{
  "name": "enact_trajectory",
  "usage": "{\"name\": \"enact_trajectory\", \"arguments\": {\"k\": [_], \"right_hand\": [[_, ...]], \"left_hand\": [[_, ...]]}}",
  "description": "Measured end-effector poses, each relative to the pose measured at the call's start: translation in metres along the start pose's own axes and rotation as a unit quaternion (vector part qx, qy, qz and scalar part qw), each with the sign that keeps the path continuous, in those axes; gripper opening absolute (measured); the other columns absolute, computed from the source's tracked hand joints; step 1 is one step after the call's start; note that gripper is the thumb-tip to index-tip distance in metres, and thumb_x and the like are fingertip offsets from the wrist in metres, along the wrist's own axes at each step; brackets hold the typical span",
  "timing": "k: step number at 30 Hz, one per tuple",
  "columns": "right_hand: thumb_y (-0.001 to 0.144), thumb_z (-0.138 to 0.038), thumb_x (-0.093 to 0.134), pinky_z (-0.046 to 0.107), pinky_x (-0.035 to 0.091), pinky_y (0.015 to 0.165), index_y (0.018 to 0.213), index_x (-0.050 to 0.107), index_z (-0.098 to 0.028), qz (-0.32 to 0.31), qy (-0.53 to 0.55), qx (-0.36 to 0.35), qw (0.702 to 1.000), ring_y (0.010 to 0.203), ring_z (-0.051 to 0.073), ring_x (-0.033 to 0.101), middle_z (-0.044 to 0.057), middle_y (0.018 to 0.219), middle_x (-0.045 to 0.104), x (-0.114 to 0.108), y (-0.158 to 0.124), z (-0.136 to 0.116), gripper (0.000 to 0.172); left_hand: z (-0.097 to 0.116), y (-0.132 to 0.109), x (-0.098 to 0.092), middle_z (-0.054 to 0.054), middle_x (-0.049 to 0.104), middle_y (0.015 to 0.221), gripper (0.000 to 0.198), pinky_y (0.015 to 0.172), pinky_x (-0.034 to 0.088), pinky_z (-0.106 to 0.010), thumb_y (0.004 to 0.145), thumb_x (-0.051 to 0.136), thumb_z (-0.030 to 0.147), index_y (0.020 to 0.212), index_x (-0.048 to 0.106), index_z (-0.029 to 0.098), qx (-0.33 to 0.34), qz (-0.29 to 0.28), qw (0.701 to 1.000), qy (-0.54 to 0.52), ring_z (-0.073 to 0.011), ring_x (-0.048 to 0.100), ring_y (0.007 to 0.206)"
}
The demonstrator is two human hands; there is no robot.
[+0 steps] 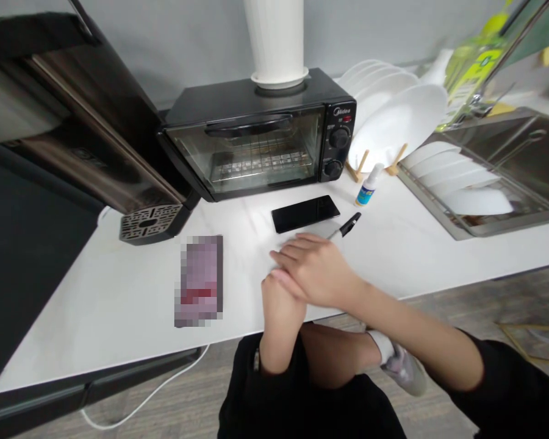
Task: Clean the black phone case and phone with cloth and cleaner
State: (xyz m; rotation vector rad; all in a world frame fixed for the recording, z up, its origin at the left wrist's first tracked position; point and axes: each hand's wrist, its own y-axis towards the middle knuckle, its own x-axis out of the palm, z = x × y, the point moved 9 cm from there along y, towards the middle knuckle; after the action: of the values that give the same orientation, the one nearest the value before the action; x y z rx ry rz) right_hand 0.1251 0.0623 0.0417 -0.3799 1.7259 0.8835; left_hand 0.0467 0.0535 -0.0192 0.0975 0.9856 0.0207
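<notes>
My right hand point(318, 268) lies flat with its fingers stretched out to the left, resting across the top of my left hand point(279, 299) at the front edge of the white counter point(119, 299). It holds nothing. My left hand comes up from below, and its fingers are mostly covered by the right hand. A black marker pen point(348, 225) lies just beyond my right hand. A black phone point(304, 213) lies flat behind it. A blurred-out rectangular item point(199, 280) sits on the counter to the left of my hands.
A black toaster oven point(260, 140) stands at the back with a white cylinder point(277, 42) on top. A dark appliance point(96, 128) is at the left. A small spray bottle point(368, 186), white plates in a rack point(393, 122) and a sink with dishes point(476, 189) are at the right.
</notes>
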Motion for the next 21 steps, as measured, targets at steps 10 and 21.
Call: {"name": "enact_trajectory", "arguments": {"k": [10, 21], "right_hand": [[0.110, -0.045, 0.036, 0.040, 0.046, 0.092, 0.113, 0.077, -0.014, 0.026, 0.018, 0.012, 0.999, 0.095, 0.025, 0.072, 0.010, 0.099, 0.080, -0.005, -0.005, 0.008, 0.051], [0.110, -0.044, 0.034, 0.041, 0.043, 0.093, 0.110, 0.078, -0.015, 0.043, 0.016, 0.026, 0.999, 0.094, 0.025, 0.071, 0.009, 0.098, 0.080, -0.008, -0.014, 0.014, 0.052]], "left_hand": [[0.002, 0.000, 0.003, -0.011, 0.078, 0.078, 0.026, 0.064, 0.044, -0.029, 0.092, 0.057, 0.009, 0.082, 0.080, 0.016, -0.014, -0.016, 1.000, -0.003, -0.0222, 0.071, 0.068], [0.007, -0.002, 0.004, -0.009, 0.079, 0.079, 0.024, 0.066, 0.046, -0.028, 0.089, 0.059, 0.005, 0.082, 0.079, 0.017, 0.009, -0.023, 1.000, 0.001, -0.0218, 0.073, 0.072]]}}
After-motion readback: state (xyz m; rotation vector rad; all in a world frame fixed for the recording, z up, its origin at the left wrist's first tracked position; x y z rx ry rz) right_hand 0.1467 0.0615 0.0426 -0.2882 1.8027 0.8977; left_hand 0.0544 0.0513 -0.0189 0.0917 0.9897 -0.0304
